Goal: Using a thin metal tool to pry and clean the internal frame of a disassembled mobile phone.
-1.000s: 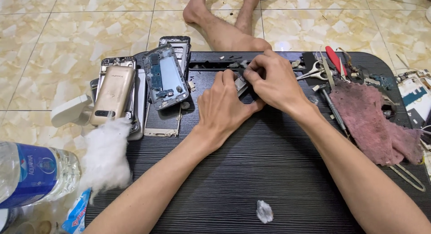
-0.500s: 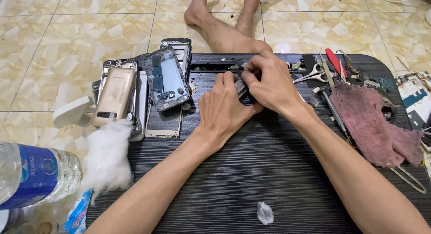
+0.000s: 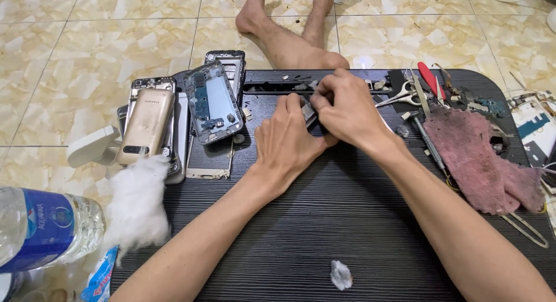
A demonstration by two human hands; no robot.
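While both hands meet near the far edge of the black wood-grain table (image 3: 324,232), the left hand (image 3: 289,142) and right hand (image 3: 341,111) pinch a small dark phone part (image 3: 308,112) between their fingertips — mostly hidden. Beige marbled floor tiles (image 3: 87,41) surround the low table. Left lie opened phones (image 3: 211,102), a gold phone (image 3: 146,125), cotton wool (image 3: 138,206) and a water bottle (image 3: 40,229); right — a pink rag (image 3: 480,160), scissors (image 3: 402,93).

matt ribbed dark table (image 3: 324,221); fluffy white cotton (image 3: 136,206); rough pink cloth (image 3: 478,157), perhaps terry.
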